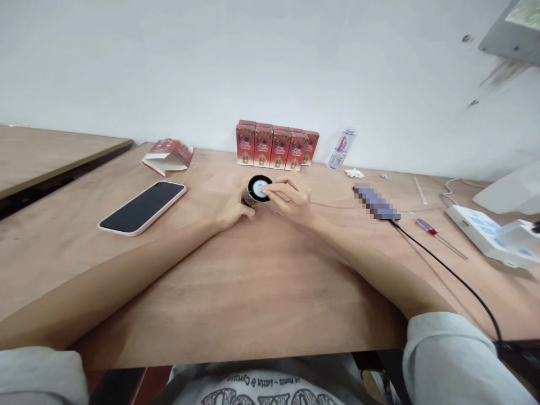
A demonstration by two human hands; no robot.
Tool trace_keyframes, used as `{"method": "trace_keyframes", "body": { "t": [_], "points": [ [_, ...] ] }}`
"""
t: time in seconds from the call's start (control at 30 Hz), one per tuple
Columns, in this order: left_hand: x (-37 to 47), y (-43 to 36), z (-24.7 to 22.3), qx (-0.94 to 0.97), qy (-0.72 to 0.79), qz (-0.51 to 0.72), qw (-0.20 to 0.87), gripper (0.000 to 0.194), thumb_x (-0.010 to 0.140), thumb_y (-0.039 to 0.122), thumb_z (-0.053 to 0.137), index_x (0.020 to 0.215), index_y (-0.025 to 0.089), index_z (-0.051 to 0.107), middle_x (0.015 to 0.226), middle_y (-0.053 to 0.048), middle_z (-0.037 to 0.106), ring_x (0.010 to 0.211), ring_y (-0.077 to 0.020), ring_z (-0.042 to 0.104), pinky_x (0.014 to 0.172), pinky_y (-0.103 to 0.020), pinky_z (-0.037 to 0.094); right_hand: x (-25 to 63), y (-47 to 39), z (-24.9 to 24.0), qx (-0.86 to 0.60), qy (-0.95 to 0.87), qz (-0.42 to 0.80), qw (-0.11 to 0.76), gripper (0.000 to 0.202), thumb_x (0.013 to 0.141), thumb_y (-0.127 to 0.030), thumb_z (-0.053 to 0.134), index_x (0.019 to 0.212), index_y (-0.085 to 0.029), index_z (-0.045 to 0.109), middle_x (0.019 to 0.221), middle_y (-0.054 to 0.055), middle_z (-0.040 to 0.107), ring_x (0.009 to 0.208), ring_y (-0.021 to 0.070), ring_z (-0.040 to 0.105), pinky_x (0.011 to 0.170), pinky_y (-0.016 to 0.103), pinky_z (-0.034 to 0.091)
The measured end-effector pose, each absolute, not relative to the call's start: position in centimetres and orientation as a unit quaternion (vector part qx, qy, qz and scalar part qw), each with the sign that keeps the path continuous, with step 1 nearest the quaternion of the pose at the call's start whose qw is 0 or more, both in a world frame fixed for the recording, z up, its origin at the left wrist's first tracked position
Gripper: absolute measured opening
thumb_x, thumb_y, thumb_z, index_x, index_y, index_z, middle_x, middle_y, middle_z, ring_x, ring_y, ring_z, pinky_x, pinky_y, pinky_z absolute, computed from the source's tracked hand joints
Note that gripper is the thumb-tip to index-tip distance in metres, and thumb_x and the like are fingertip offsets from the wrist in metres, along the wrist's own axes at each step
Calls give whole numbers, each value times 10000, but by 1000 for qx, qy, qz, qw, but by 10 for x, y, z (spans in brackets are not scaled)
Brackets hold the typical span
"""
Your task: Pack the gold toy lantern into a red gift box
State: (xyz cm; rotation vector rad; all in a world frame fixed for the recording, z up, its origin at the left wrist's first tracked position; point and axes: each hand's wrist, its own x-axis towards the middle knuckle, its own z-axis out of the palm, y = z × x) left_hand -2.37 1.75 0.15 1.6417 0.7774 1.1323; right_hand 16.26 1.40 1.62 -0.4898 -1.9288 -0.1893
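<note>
A small black round object (252, 197) with gold-coloured edging is tilted so that one end faces me. In the middle of that end sits a white round disc (259, 188). My left hand (234, 212) is closed around the object's lower left side, with most of its fingers hidden. From the right, my right hand (292, 197) reaches over with thumb and fingertips pinched together at the disc's right edge. Whatever is between those fingertips is too small to make out.
Several red printed boxes (272, 147) stand against the wall; an opened red carton (169, 155) lies left. Around me are a phone (143, 208), a clear bottle (341, 149), a pixelated device (375, 202) on a black cable, a screwdriver (439, 236) and a power strip (489, 233).
</note>
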Motion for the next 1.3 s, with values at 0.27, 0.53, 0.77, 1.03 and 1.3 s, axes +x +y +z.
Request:
{"method": "trace_keyframes", "body": {
  "t": [0.27,0.53,0.77,1.03,1.3],
  "points": [
    [-23,19,0,672,301,464,492,677,491,153,624,1167,164,586,1187,-83,661,1149,-329,564,939,-443,468,168,17,29,-185,-833,-103,511,183,926,-332,564,822,-241,684,747,23,640,697,155,554,675,332,457],
    [-25,17,7,695,287,458,474,655,486,115,622,1137,176,571,1179,-81,658,1227,-326,530,1060,-493,414,176,16,50,-138,-877,-162,430,205,918,-274,531,745,-235,633,724,19,645,673,152,523,646,327,416],
    [-24,14,7,662,321,448,508,678,459,109,627,1128,199,565,1213,-69,630,1251,-327,505,1022,-472,440,175,17,50,-157,-887,-123,417,226,964,-328,499,833,-246,664,788,36,652,715,168,525,706,355,435],
    [-25,15,5,673,312,452,495,692,472,106,618,1159,174,559,1212,-96,630,1228,-335,512,990,-471,457,179,18,51,-124,-892,-157,405,227,983,-297,463,866,-242,649,788,35,637,722,166,525,687,342,424],
    [-25,20,5,712,278,453,458,632,496,121,629,1122,190,580,1172,-64,652,1216,-323,527,1072,-488,394,179,17,54,-126,-902,-175,373,257,998,-283,414,878,-236,636,838,47,644,769,183,529,718,362,430]
  ]
}}
